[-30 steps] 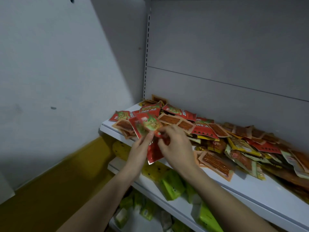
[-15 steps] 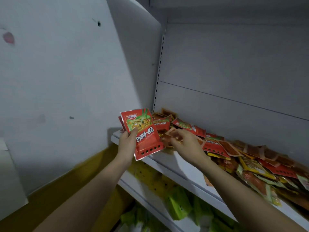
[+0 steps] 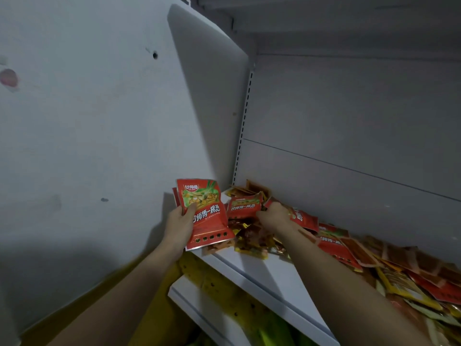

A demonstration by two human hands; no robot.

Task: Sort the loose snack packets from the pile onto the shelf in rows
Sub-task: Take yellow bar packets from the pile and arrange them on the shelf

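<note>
Left hand [image 3: 180, 227] grips a small stack of red packets [image 3: 205, 216] upright, just off the shelf [image 3: 272, 273] front corner, thumb across the top packet's face. Right hand [image 3: 275, 216] is down in the pile [image 3: 349, 248], fingers curled onto another red packet [image 3: 244, 208]; whether it's pinched yet, can't tell, fingertips hidden. Step, prob.: collecting matching reds before laying a row. Next needs a clean one-packet lift w/o dragging neighbours, then adding it to the stack. No row visible yet. Stack count unclear; pile cut off at right edge.
</note>
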